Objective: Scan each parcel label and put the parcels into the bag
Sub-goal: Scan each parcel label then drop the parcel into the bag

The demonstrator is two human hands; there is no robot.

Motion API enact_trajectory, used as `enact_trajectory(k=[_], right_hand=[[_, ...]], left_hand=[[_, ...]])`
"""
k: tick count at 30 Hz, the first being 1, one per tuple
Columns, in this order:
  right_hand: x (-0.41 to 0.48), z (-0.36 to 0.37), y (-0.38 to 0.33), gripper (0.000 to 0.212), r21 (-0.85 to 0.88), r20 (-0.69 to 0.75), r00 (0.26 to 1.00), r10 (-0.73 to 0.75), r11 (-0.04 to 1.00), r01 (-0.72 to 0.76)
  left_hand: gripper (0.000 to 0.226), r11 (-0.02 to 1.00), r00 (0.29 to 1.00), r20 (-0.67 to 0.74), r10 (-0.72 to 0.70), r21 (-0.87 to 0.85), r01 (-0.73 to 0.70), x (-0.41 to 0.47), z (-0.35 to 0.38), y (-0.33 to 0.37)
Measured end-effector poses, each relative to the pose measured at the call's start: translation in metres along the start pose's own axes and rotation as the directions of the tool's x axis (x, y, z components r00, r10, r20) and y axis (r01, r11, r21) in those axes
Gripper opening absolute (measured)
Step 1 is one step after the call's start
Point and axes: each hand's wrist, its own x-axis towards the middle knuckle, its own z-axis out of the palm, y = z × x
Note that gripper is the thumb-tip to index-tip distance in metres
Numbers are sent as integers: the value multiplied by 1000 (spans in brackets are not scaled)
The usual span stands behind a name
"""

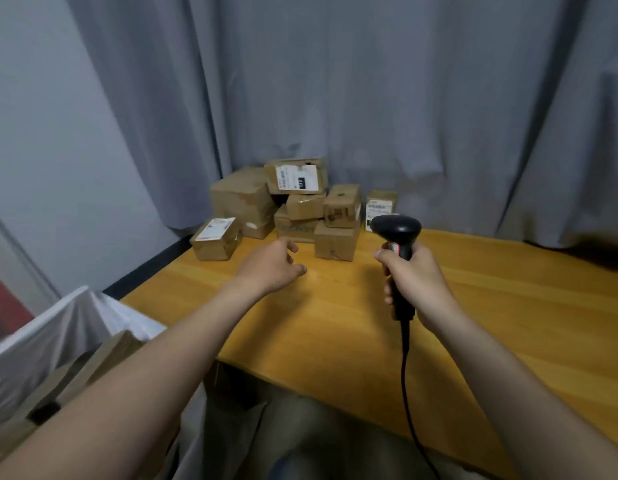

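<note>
Several brown cardboard parcels (297, 206) are stacked at the far end of the wooden table (335, 323), some with white labels. One labelled parcel (216, 239) lies apart at the left. My left hand (273, 265) hovers above the table just short of the pile, fingers loosely curled, holding nothing. My right hand (415, 282) grips the handle of a black barcode scanner (397, 237), its head pointing toward the pile. A white bag (58, 327) stands open at the lower left with cardboard parcels (93, 368) inside.
Grey curtains hang behind and to the right of the table. A grey wall with a dark baseboard is on the left. The scanner's black cable (409, 410) trails down over the table's near edge.
</note>
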Motion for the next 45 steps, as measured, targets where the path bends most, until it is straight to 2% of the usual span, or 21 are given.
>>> enact_trajectory(k=[6, 11, 16, 19, 22, 25, 27, 31, 33, 37, 39, 42, 45], right_hand=[[79, -7, 22, 14, -62, -61, 998, 17, 998, -20], [130, -13, 35, 13, -37, -72, 997, 15, 999, -17], [149, -16, 51, 13, -39, -38, 999, 37, 999, -38], [149, -20, 60, 11, -37, -40, 998, 39, 999, -40], [143, -25, 63, 10, -28, -50, 998, 37, 999, -38], [132, -31, 58, 11, 1, -62, 997, 44, 999, -44], [117, -35, 51, 11, 40, -58, 997, 56, 998, -54], [70, -38, 33, 11, 155, -40, 997, 73, 986, -66], [37, -37, 25, 11, 214, -23, 997, 77, 974, -71], [-38, -30, 17, 8, 279, 8, 995, 100, 955, -98], [-76, -26, 15, 11, 270, 12, 995, 97, 958, -97], [-126, -20, 12, 13, 337, -13, 997, 76, 939, -67], [-168, -22, 11, 16, 443, -72, 996, 57, 896, -19]], left_hand=[[74, 994, 993, -117, -5, -110, -8, 108, 45, 39], [89, 973, 977, -187, -101, -225, 57, 178, 69, 80], [60, 966, 956, -212, -201, -203, 158, 228, 89, 95], [58, 962, 939, -254, -231, -203, 182, 240, 97, 98], [56, 955, 929, -289, -231, -249, 159, 240, 101, 97], [54, 915, 929, -300, -217, -395, 87, 222, 95, 94], [54, 828, 939, -260, -227, -559, 45, 198, 87, 94], [54, 477, 973, 16, -232, -869, 128, 112, 75, 88], [56, 328, 974, 117, -192, -928, 176, 57, 73, 80], [48, 104, 961, 238, -143, -962, 254, -51, 76, 64], [46, 43, 960, 259, -106, -963, 265, -93, 75, 62], [39, 54, 965, 248, -83, -966, 253, -135, 70, 63], [46, 25, 963, 267, -48, -963, 268, -169, 65, 63]])
